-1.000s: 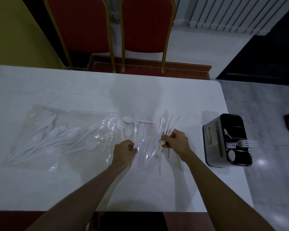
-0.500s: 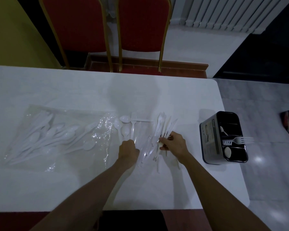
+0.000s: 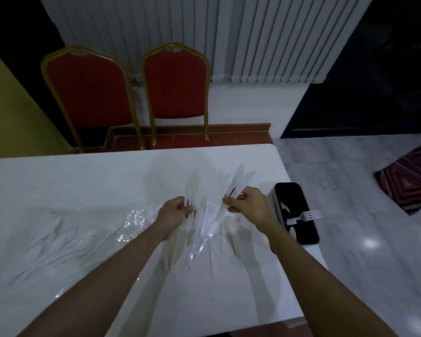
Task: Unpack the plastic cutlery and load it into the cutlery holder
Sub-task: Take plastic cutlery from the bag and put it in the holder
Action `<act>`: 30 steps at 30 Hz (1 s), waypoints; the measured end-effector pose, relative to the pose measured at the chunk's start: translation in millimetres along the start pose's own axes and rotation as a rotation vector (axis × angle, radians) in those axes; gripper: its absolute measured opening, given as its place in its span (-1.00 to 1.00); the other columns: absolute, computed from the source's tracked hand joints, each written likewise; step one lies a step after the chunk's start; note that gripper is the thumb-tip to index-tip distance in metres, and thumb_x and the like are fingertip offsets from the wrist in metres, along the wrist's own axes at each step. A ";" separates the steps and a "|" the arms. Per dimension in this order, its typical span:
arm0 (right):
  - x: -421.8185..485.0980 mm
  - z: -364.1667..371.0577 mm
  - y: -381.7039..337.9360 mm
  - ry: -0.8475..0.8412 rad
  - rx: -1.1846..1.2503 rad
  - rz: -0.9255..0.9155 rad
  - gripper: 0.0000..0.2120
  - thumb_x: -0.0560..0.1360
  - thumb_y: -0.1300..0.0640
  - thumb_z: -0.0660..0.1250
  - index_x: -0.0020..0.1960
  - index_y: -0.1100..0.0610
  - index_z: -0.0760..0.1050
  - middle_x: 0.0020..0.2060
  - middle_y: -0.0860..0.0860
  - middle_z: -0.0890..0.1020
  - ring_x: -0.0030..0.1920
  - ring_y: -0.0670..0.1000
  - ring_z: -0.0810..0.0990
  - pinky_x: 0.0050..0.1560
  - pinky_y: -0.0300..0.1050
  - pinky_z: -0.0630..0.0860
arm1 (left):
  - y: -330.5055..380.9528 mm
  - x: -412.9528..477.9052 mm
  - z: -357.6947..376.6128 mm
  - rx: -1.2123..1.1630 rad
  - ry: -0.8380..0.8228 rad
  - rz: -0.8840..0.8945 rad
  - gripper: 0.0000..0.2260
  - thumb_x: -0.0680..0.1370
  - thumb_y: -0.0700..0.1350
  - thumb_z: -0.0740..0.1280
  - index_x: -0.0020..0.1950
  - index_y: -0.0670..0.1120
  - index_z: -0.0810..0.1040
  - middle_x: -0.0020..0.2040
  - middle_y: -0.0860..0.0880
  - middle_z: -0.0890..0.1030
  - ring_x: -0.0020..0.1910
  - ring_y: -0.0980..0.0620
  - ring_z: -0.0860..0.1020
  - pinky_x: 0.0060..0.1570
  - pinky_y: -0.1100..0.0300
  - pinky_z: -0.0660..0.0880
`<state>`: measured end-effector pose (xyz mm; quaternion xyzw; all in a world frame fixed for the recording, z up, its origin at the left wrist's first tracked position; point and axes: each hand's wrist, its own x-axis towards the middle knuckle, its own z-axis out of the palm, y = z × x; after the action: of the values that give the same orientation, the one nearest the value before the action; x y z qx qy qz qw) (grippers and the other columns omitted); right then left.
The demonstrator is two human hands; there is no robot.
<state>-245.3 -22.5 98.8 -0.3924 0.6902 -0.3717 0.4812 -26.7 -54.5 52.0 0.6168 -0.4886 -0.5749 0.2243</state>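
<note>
— Head view: what did you have?

— I saw the left hand [image 3: 178, 211] clenched round a few blurred white pieces [image 3: 192, 186], just left of centre; the right hand [image 3: 247, 203] pinched a fan of what looked like knives [image 3: 238, 178], tips toward the top of the frame; loose cutlery [image 3: 212, 229] lay on the table [image 3: 83, 178] below them.

— And the holder?

— The black cutlery holder [image 3: 289, 190] stood at the table's right edge, just beside the right wrist; a fork [image 3: 310, 216] lay across its top; the bag [image 3: 58, 229] lay lower left.

— Which step?

— Sorting, I judged; the next move called for carrying the knives right and dropping them into a compartment.
</note>
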 end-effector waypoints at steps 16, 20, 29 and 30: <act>9.8 -193.5 21.5 0.263 -0.472 -0.105 -0.89 0.41 0.13 0.50 -0.16 0.16 0.62 -0.33 -0.05 0.62 -0.32 -0.14 0.56 -0.35 -0.38 0.42 | 135.7 11.9 210.2 -0.099 -0.175 0.272 -0.89 0.51 -0.14 0.36 0.01 0.03 0.59 0.00 -0.09 0.67 0.03 -0.09 0.62 0.15 -0.07 0.54; 23.8 -197.5 44.5 0.199 -0.612 -0.079 -0.85 0.39 0.09 0.50 -0.21 0.15 0.61 -0.34 -0.01 0.61 -0.33 -0.07 0.55 -0.28 -0.22 0.46 | 121.6 17.0 233.8 0.158 -0.143 0.332 -0.86 0.49 -0.16 0.39 0.01 -0.17 0.60 -0.08 -0.13 0.68 -0.07 -0.09 0.62 -0.04 0.06 0.52; 34.7 -197.8 53.1 0.099 -0.625 -0.108 -0.79 0.30 0.17 0.56 -0.13 0.16 0.60 -0.24 0.03 0.65 -0.24 -0.02 0.55 -0.32 -0.27 0.40 | 116.1 24.9 230.3 0.482 -0.233 0.471 -0.88 0.49 -0.34 0.30 -0.02 -0.32 0.57 -0.09 -0.21 0.59 -0.09 -0.10 0.54 -0.06 0.07 0.47; 35.0 -197.9 52.1 0.074 -0.617 -0.116 -0.75 0.29 0.21 0.54 -0.06 0.15 0.60 -0.17 0.03 0.65 -0.17 0.00 0.58 -0.23 -0.24 0.46 | 117.2 25.2 227.6 0.501 -0.247 0.495 -0.87 0.47 -0.38 0.26 -0.04 -0.32 0.57 -0.09 -0.23 0.58 -0.11 -0.10 0.53 -0.06 0.06 0.47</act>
<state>-452.0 -5.5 91.0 -0.5448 0.7640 -0.1854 0.2919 -281.9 -60.7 83.7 0.4420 -0.7718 -0.4359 0.1379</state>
